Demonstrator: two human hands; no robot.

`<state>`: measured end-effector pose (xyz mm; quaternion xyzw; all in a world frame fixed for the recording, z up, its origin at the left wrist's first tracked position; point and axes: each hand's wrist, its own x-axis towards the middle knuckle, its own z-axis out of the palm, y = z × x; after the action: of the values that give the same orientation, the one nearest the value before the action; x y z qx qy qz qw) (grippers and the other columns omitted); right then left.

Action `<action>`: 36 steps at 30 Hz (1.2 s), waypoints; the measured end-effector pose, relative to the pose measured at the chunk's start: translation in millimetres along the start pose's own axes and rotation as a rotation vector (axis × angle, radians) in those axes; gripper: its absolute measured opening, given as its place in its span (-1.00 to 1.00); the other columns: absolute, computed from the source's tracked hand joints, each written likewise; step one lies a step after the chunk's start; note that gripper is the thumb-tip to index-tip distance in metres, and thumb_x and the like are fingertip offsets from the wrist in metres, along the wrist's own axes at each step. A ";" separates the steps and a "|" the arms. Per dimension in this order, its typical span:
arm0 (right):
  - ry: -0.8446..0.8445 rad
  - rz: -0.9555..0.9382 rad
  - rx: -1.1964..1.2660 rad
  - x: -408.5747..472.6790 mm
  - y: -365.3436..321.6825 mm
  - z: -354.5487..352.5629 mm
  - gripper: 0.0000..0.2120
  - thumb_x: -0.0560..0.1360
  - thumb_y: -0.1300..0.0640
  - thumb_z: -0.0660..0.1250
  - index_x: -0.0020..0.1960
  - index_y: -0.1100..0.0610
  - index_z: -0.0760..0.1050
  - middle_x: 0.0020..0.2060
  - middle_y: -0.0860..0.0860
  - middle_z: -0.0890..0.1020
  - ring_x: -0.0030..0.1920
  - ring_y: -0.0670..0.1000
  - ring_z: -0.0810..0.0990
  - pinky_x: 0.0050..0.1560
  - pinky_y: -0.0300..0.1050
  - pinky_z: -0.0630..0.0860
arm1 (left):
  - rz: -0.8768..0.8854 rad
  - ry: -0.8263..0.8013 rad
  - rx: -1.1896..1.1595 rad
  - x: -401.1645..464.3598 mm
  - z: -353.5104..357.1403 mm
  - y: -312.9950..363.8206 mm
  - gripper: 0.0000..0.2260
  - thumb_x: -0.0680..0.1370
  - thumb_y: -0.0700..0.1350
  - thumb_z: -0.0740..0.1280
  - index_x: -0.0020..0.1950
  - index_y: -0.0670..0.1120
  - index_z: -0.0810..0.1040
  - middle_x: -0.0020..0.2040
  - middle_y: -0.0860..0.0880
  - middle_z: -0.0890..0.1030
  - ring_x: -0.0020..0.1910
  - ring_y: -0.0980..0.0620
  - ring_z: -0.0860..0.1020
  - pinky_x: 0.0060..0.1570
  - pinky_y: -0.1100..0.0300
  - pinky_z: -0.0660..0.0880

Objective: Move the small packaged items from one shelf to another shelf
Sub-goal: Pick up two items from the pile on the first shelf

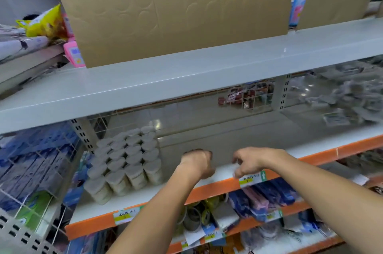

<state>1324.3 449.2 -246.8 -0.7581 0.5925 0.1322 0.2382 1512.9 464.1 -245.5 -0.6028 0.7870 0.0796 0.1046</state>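
Between picks, both my hands over the shelf's front edge.
Jars (126, 160) stacked at shelf (217, 173) left; left hand (196, 161) curled, grip unclear; right hand (247, 163) loosely curled, empty. Next: reach left, grip a jar.

Two bare hands reach over the middle shelf, the left hand (196, 160) and the right hand (247, 163). On that shelf stands one block of lidded round tubs (126, 159), about four across and seven deep, blurred at the back. Two cardboard boxes (172, 11) sit on the top shelf, and two yellow price labels (126, 215) show on the orange shelf edge.
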 end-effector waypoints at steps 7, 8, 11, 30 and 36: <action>0.070 0.026 -0.024 -24.6 63.9 -5.3 -0.39 0.44 -0.19 0.41 0.42 0.00 0.40 0.31 0.00 0.54 0.26 0.06 0.53 0.26 -0.02 0.49 | 0.060 -0.025 0.025 31.5 -7.3 60.9 -0.63 0.56 -0.01 0.26 0.36 -0.01 0.45 0.31 -0.06 0.55 0.25 -0.10 0.53 0.20 0.08 0.50; 0.091 0.015 -0.026 -29.6 74.6 -7.6 -0.42 0.46 -0.17 0.40 0.41 0.01 0.41 0.29 -0.01 0.56 0.25 0.06 0.54 0.24 -0.04 0.49 | 0.073 -0.023 0.021 37.0 -9.7 72.4 -0.63 0.56 0.00 0.26 0.36 -0.01 0.45 0.30 -0.07 0.55 0.25 -0.10 0.53 0.20 0.08 0.50; 0.163 -0.002 -0.007 -46.9 110.4 -16.2 -0.49 0.48 -0.13 0.38 0.37 0.02 0.45 0.23 -0.01 0.59 0.20 0.05 0.56 0.16 -0.11 0.48 | 0.127 -0.022 0.004 55.0 -17.4 112.6 -0.61 0.56 0.04 0.27 0.37 -0.02 0.45 0.31 -0.07 0.55 0.27 -0.10 0.53 0.23 0.07 0.49; 0.257 0.238 0.012 -140.6 354.7 -34.6 -0.45 0.54 -0.07 0.33 0.46 0.09 0.33 0.29 0.09 0.39 0.24 0.12 0.46 0.10 -0.10 0.42 | 0.388 0.135 0.058 144.1 -44.9 369.3 -0.57 0.60 0.10 0.22 0.41 -0.07 0.38 0.33 -0.13 0.45 0.32 -0.18 0.42 0.24 -0.04 0.42; 0.232 0.287 0.018 -147.4 413.1 -39.8 -0.47 0.51 -0.06 0.36 0.42 0.10 0.36 0.26 0.10 0.42 0.20 0.14 0.48 0.21 0.11 0.50 | 0.453 0.123 0.095 172.7 -53.5 423.9 -0.57 0.59 0.11 0.22 0.41 -0.05 0.41 0.36 -0.12 0.47 0.33 -0.17 0.44 0.26 -0.04 0.42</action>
<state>885.1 475.5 -226.2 -0.6739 0.7192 0.0710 0.1535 1056.6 400.1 -239.2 -0.4089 0.9099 0.0267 0.0642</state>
